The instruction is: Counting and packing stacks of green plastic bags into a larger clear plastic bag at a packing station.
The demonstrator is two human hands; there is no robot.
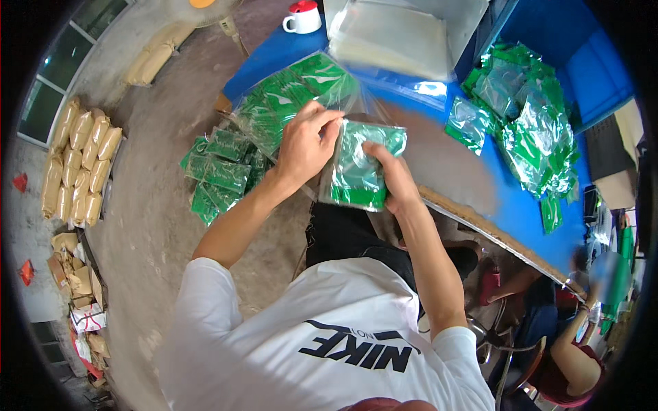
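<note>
My right hand (396,175) grips a small stack of green packets (360,171) in clear film, its thumb pressed on the top one. At the stack's upper left corner, my left hand (308,142) has its fingers pinched together; what lies between them is hidden. Behind the left hand, a large clear plastic bag (288,92) filled with green packets rests on the table edge. Its loose clear film reaches behind both hands. Below that bag, to the left of my left hand, is a pile of more wrapped green packets (219,168).
The blue table (473,181) has a worn brown edge. On it are a heap of green packets (528,109), a stack of clear plastic bags (391,38) and a white mug (303,18) with a red lid. Brown sacks (79,157) line the left wall. Another person (572,363) sits at lower right.
</note>
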